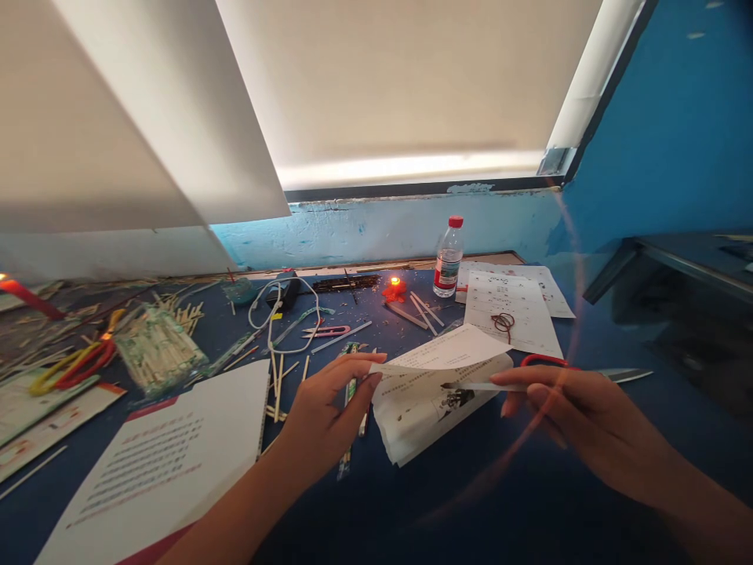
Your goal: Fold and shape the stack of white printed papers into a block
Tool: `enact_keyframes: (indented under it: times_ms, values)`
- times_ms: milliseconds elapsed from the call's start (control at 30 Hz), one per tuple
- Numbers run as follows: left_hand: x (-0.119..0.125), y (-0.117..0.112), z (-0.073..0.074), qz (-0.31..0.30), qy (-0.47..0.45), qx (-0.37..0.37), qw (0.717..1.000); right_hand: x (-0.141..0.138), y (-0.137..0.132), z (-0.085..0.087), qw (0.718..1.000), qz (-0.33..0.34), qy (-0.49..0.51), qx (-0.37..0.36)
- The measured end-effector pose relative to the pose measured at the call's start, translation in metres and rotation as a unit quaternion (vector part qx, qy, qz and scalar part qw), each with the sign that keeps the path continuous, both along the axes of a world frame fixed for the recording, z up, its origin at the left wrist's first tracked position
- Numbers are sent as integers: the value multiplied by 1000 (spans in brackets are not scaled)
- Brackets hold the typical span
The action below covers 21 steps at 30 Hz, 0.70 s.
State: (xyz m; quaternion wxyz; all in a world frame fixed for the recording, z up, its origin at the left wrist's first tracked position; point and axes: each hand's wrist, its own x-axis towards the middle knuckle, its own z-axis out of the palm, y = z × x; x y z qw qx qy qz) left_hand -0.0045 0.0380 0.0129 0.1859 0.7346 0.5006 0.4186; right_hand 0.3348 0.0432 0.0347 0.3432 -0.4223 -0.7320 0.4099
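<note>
My left hand [329, 412] pinches the upper left edge of a folded printed paper [405, 428] between thumb and fingertips. The paper's layers stand slightly apart, and a small dark picture shows on its lower part. In my right hand [580, 408] is a pale translucent glue stick [485, 386], held nearly level. Its dark tip lies over the paper beside the picture; whether it touches I cannot tell. Red-handled scissors [632, 374] lie behind my right hand, which partly hides them.
A lit red candle [394, 290] stands beyond the paper, near loose glue sticks [427, 312] and a water bottle [448, 259]. Pink thread snips [326, 332], a white cable [264, 322] and a bag of wooden sticks [156, 349] lie leftward. Another red candle [29, 298] burns far left.
</note>
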Motion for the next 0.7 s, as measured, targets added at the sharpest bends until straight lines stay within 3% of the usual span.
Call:
enact_keyframes:
  times_ms: [233,467,700]
  values:
    - [1,-1,4,1,-2,-4,1000,4,3,0,997,-65,32,-18]
    - [3,-1,5,5,-4,-4,1000,-2,4,-2,999,-38,18,3]
    - [3,-1,4,12,2,-8,1000,3,4,4,997,-71,-21,17]
